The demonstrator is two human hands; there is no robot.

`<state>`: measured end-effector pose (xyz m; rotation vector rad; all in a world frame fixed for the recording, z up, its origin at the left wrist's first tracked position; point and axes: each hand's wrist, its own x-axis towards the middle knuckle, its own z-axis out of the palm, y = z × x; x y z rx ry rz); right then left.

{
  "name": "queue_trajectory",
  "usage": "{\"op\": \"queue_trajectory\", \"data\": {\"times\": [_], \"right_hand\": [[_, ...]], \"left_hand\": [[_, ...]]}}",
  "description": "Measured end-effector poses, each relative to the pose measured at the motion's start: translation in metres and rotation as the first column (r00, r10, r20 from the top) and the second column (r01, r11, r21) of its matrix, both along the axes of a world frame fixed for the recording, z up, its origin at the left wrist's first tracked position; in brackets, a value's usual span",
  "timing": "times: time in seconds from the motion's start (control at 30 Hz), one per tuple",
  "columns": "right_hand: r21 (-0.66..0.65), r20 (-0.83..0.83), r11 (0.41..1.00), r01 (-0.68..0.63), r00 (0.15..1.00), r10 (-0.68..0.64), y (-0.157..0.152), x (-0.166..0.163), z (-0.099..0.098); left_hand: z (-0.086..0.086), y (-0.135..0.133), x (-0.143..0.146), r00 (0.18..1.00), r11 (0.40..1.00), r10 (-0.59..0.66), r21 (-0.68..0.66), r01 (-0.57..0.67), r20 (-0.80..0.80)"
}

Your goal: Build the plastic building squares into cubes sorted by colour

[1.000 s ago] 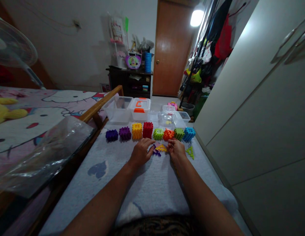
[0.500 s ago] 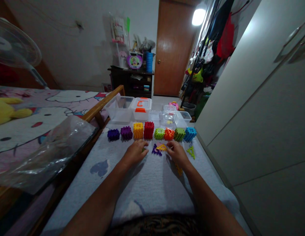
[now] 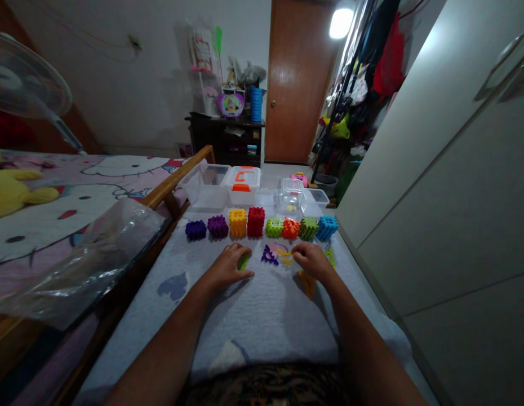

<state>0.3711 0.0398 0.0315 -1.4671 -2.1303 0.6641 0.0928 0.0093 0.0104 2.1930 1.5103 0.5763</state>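
Note:
My left hand (image 3: 230, 264) is curled around a green interlocking building piece (image 3: 244, 261), partly hidden by the fingers. The fingertips of my right hand (image 3: 311, 260) pinch the edge of a yellow triangular building piece (image 3: 286, 257). Between my hands, a purple triangular piece (image 3: 269, 255) lies on the cloth, beside the yellow one. A pale pink piece (image 3: 280, 247) shows just behind them. Under my right wrist is an orange-yellow piece (image 3: 307, 283). Another green triangular piece (image 3: 330, 257) is right of that hand, partly covered.
Block stacks stand in a row behind my hands, including a red one (image 3: 256, 222) and a blue one (image 3: 327, 227). Clear plastic boxes (image 3: 207, 189) and an orange-handled lidded box (image 3: 244, 186) are farther back. A wooden rail (image 3: 177, 179) runs left; a cabinet (image 3: 431, 186) stands right.
My right hand has drawn the yellow piece rightward, off the purple one. My left hand has opened its thumb outward, showing more of the green piece.

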Motion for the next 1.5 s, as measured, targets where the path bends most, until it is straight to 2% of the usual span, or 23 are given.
{"op": "queue_trajectory", "data": {"times": [0.1,0.17,0.3,0.4,0.5,0.57,0.7,0.87,1.0,1.17,1.27,1.5], "right_hand": [[-0.076,0.053,0.992,-0.099,0.993,0.103,0.005,0.006,0.003],[-0.068,0.078,0.99,-0.128,0.988,0.133,0.009,0.005,0.003],[0.076,0.131,0.997,-0.011,0.991,0.001,0.005,0.005,0.002],[0.057,0.272,0.997,0.049,0.96,-0.063,-0.017,0.015,0.002],[-0.017,0.408,0.999,0.039,0.912,-0.029,-0.046,0.026,0.0],[-0.033,0.442,0.998,0.05,0.896,-0.03,-0.06,0.029,-0.003],[0.005,0.369,0.997,0.081,0.926,-0.077,-0.063,0.03,-0.014],[0.148,0.209,0.98,0.135,0.964,-0.165,-0.046,0.03,-0.018],[0.186,0.196,0.981,0.052,0.977,-0.089,-0.047,0.031,-0.013],[0.077,0.209,0.987,-0.141,0.97,0.122,-0.056,0.047,-0.011],[0.075,0.251,0.985,-0.154,0.959,0.131,-0.054,0.055,-0.007],[-0.033,0.289,0.982,-0.186,0.939,0.188,-0.045,0.05,0.003]], "left_hand": [[-0.001,-0.001,-0.002,1.0,1.0,-0.026,-0.008,0.026,-0.006],[-0.003,-0.001,-0.004,0.999,0.999,-0.043,0.006,0.043,0.007],[-0.004,0.0,-0.006,0.997,0.998,-0.062,0.014,0.062,0.041],[-0.003,0.0,-0.006,0.997,0.999,-0.046,-0.016,0.047,0.064],[-0.001,0.001,-0.004,0.997,0.999,-0.026,-0.039,0.029,0.07],[-0.001,0.001,-0.003,0.998,0.999,-0.017,-0.039,0.019,0.064],[-0.003,0.001,-0.001,0.998,1.0,0.01,-0.022,-0.008,0.06],[-0.005,0.002,-0.001,0.999,1.0,0.024,0.005,-0.024,0.048],[-0.004,0.002,0.0,0.999,1.0,0.027,0.011,-0.027,0.03],[-0.002,0.001,0.001,0.999,1.0,0.027,-0.001,-0.027,0.027],[-0.002,0.001,0.001,0.999,1.0,0.027,-0.002,-0.027,0.038],[-0.008,0.003,0.0,0.999,0.999,0.037,0.007,-0.037,0.034]]}}
